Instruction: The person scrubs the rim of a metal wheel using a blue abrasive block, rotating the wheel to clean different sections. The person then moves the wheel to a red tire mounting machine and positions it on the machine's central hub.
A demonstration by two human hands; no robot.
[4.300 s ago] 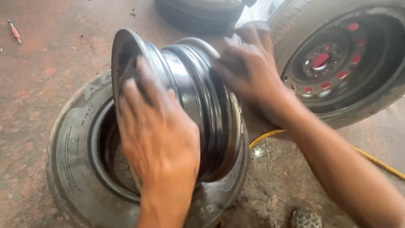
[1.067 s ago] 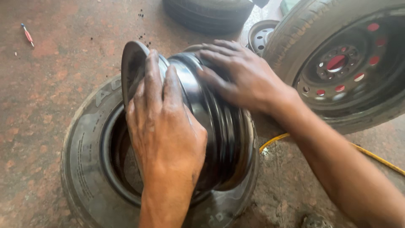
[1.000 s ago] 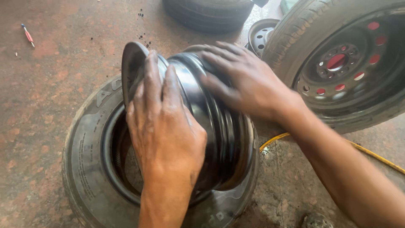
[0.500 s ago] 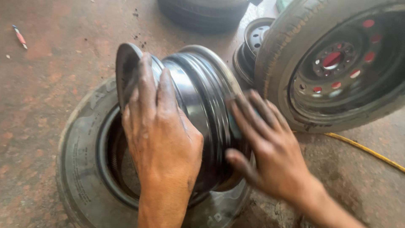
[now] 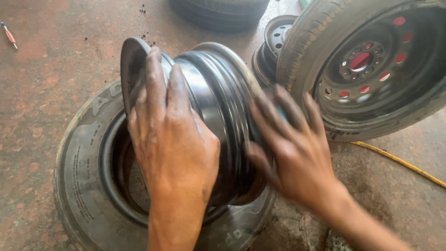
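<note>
The bare steel rim point(image 5: 209, 121), likely heavy, rigid and slick, stands on edge in the flat tyre point(image 5: 83, 176), left hand point(image 5: 172, 139) spread over its barrel, right hand point(image 5: 292, 148) open against its flange, the safest hold.

Black steel rim point(image 5: 218, 107) on edge, tilted in tyre point(image 5: 83, 162)

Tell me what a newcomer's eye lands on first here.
A black steel rim standing on edge in a tyre lying on the floor, centre frame. The left hand lies flat on it; the right hand is at its right edge. A mounted wheel leans at upper right.
</note>
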